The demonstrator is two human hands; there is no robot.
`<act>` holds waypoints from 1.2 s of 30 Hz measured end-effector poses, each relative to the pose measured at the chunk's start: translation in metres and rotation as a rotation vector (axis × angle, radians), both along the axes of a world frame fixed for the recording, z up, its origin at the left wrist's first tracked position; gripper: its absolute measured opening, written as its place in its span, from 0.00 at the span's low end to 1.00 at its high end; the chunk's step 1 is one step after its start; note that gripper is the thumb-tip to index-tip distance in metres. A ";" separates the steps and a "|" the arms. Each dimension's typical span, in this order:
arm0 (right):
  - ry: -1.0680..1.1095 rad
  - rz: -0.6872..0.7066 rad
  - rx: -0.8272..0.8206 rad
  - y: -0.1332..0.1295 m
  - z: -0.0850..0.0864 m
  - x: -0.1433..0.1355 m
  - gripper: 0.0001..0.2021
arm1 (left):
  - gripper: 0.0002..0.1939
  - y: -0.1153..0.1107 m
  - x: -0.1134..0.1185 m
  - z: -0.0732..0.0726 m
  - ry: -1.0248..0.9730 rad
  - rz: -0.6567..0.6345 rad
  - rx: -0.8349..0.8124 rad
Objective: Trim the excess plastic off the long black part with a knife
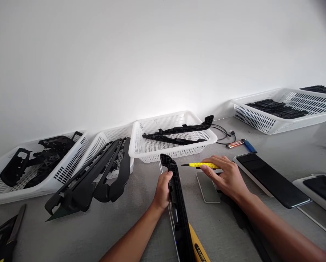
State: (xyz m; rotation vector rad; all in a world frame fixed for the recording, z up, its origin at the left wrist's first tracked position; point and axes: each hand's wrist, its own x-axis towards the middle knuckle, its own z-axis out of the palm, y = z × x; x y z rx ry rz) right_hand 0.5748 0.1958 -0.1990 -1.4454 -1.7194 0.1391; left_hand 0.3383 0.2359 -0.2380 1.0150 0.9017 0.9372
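Note:
My left hand (163, 191) is wrapped round the upper part of a long black plastic part (179, 207), which stands tilted up from the table with its curved end at the top. In my right hand (228, 176) is a yellow utility knife (205, 165), pinched between thumb and fingers. Its dark blade points left, close to the right edge of the black part's upper end. Under the right hand lies a flat grey-green rectangular object (208, 187). A yellow object with black lettering (197, 243) lies behind the black part's lower end.
White baskets of black parts stand along the wall: left (70, 160), centre-left (97, 145), centre (137, 143) and right (272, 125). A cable (220, 127), blue lighter (250, 146), black-topped device (272, 178) and another device (321, 187) lie right; dark-handled tools (12, 233) lie lower left.

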 end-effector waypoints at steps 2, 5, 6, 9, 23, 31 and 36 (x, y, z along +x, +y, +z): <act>0.006 0.001 -0.009 0.000 0.000 0.000 0.22 | 0.24 0.001 0.000 0.001 -0.004 -0.013 0.017; 0.010 0.010 -0.013 -0.001 0.001 0.000 0.21 | 0.25 0.001 -0.001 0.001 -0.009 -0.014 0.031; 0.011 0.012 -0.008 -0.001 0.001 0.000 0.20 | 0.25 0.001 -0.001 0.001 -0.008 -0.011 0.032; 0.022 -0.007 0.016 -0.002 0.002 0.001 0.19 | 0.25 0.001 -0.001 0.002 -0.003 -0.009 0.032; 0.084 -0.132 -0.018 0.000 -0.004 0.005 0.20 | 0.26 0.001 -0.001 0.007 0.001 -0.063 0.043; 0.102 -0.122 0.026 0.001 -0.003 0.005 0.18 | 0.25 0.000 0.001 0.011 -0.019 -0.062 0.057; 0.108 -0.131 0.032 0.002 -0.003 0.005 0.18 | 0.25 0.001 0.001 0.010 -0.012 -0.060 0.042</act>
